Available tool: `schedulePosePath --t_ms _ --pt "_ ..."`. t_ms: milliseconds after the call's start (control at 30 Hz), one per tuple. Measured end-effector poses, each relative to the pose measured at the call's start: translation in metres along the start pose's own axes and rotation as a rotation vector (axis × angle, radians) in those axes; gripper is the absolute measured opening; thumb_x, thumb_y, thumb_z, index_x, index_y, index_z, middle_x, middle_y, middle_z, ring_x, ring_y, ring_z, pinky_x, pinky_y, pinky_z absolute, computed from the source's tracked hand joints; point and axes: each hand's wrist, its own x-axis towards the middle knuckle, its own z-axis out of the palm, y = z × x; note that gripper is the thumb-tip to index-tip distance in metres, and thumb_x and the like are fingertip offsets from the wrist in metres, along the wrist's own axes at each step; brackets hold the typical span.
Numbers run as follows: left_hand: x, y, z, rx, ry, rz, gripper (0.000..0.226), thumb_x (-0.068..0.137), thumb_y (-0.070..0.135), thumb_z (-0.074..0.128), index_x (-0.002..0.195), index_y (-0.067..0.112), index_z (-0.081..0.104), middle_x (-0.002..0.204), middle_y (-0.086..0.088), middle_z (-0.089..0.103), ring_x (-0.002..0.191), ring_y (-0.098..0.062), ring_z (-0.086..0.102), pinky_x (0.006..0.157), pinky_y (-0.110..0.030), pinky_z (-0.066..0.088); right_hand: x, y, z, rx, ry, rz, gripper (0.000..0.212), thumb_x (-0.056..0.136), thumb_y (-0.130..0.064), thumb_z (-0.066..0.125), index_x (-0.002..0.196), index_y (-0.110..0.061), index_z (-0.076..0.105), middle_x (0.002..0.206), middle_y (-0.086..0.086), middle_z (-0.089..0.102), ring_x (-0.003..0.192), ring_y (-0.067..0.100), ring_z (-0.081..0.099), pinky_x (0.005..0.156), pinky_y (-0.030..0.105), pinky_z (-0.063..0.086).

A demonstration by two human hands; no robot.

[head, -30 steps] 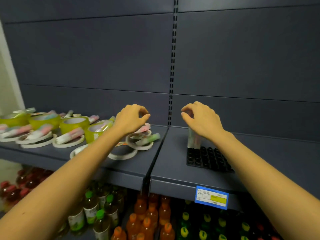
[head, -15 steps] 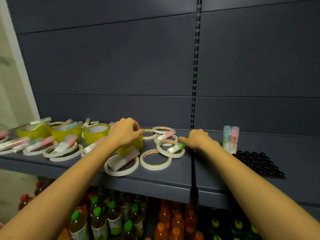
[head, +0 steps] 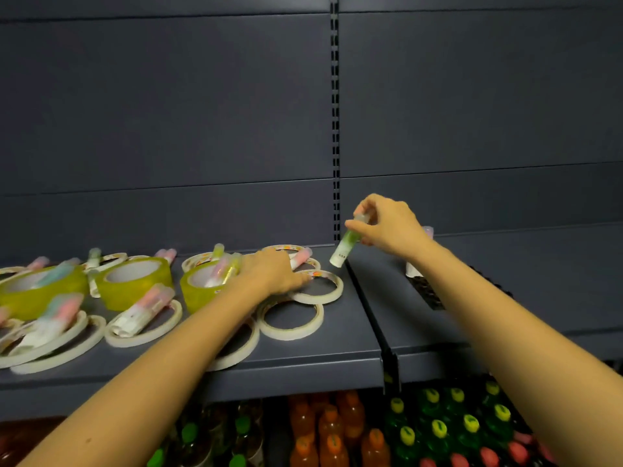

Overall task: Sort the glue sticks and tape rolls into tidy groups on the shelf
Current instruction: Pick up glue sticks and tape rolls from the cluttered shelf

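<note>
Leftmost on the dark shelf, three wide yellow tape rolls stand in a row, with thin white tape rolls lying flat in front of and around them. Pastel glue sticks lie scattered over the rolls, some inside the yellow cores and some across the white rings. Motion blur hides their labels.

Next comes the left hand, palm down just right of the third yellow roll. Its fingers are fairly straight and low over the white rings, with the tips at the rim of one white ring. They grip nothing that shows. Just beyond its knuckles a pink glue stick lies across another ring.

Near the seam between the two shelf panels, the right hand is raised above the shelf. Its fingers pinch the capped top of a green glue stick. The stick hangs tilted, its lower end low beside the seam, and I cannot tell whether it touches the shelf.

Behind that wrist, on the right panel, upright glue sticks stand at the edge of a black tray, mostly hidden by the arm. Below the shelf show rows of orange and green bottles.
</note>
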Motion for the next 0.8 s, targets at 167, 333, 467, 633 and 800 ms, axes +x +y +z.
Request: schedulePosePath --t_ms 167,333,467,633,800 --pt "0.007 0.003 -0.003 -0.005 -0.001 0.01 0.027 0.089 0.033 0.051 0.11 0.017 0.058 0.103 -0.016 0.061 0.09 -0.031 0.056 0.074 -0.038 0.045 -0.017 0.012 -0.033 0.002 0.197 -0.032 0.028 0.083 -0.03 0.069 0.098 -0.014 0.052 0.083 0.001 0.062 0.077 0.021 0.063 0.066 0.026 0.049" --pt "0.014 0.013 -0.027 -0.171 0.078 -0.003 0.038 0.085 0.046 0.058 0.068 0.012 0.059 0.076 -0.007 0.055 0.075 -0.027 0.051 0.068 -0.034 0.041 -0.025 0.038 -0.073 0.012 0.369 -0.018 0.03 0.08 -0.031 0.073 0.097 -0.016 0.053 0.086 -0.001 0.063 0.079 0.017 0.06 0.074 0.03 0.048" --pt "0.016 0.038 -0.03 -0.235 0.108 0.026 0.036 0.087 0.036 0.058 0.06 0.013 0.059 0.061 -0.004 0.052 0.067 -0.024 0.048 0.062 -0.03 0.037 -0.026 0.069 -0.086 -0.037 0.39 0.026 0.028 0.082 -0.031 0.071 0.099 -0.017 0.054 0.089 -0.001 0.063 0.085 0.02 0.062 0.077 0.037 0.052" --pt "0.019 0.069 -0.026 -0.247 0.152 0.028 0.041 0.088 0.034 0.057 0.05 0.019 0.05 0.052 0.001 0.045 0.053 -0.015 0.041 0.052 -0.025 0.031 -0.018 0.11 -0.092 -0.098 0.353 0.046 0.028 0.083 -0.031 0.069 0.101 -0.017 0.052 0.092 0.001 0.065 0.086 0.023 0.063 0.077 0.04 0.052" --pt "0.013 0.093 -0.028 -0.269 0.149 -0.044 0.036 0.089 0.034 0.055 0.059 0.014 0.058 0.054 -0.001 0.047 0.056 -0.018 0.042 0.053 -0.026 0.033 -0.004 0.135 -0.08 -0.08 0.203 -0.009 0.025 0.083 -0.03 0.07 0.098 -0.019 0.053 0.094 0.002 0.066 0.084 0.021 0.064 0.076 0.036 0.052"
